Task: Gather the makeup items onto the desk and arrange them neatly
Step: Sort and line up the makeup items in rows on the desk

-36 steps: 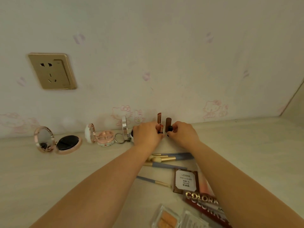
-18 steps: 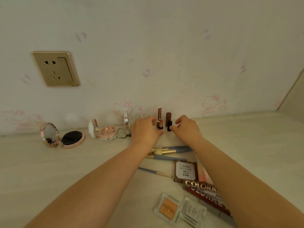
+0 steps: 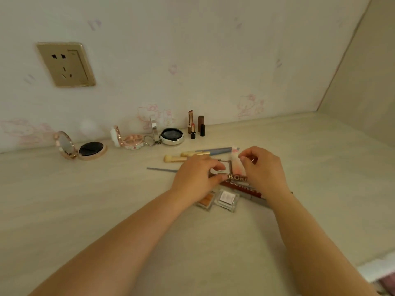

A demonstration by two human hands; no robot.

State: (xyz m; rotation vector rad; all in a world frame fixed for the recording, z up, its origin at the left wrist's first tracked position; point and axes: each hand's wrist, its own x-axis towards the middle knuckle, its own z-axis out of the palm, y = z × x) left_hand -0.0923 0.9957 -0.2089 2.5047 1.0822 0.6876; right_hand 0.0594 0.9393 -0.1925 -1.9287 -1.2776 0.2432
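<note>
Pale wood-grain desk [image 3: 64, 210] meets a cartoon-cat wallpapered wall, along whose foot I see open round compacts [image 3: 82, 147] and upright lipstick tubes [image 3: 195, 124] lined up at centre frame. Just below, my left hand [image 3: 195, 180] pinches the brown lettered palette box [image 3: 237, 178] between thumb and fingers. My right hand [image 3: 261, 167] hovers beside it with fingers curled narrow above the blue-handled brushes [image 3: 213, 151]; whether it holds anything I cannot tell.
</note>
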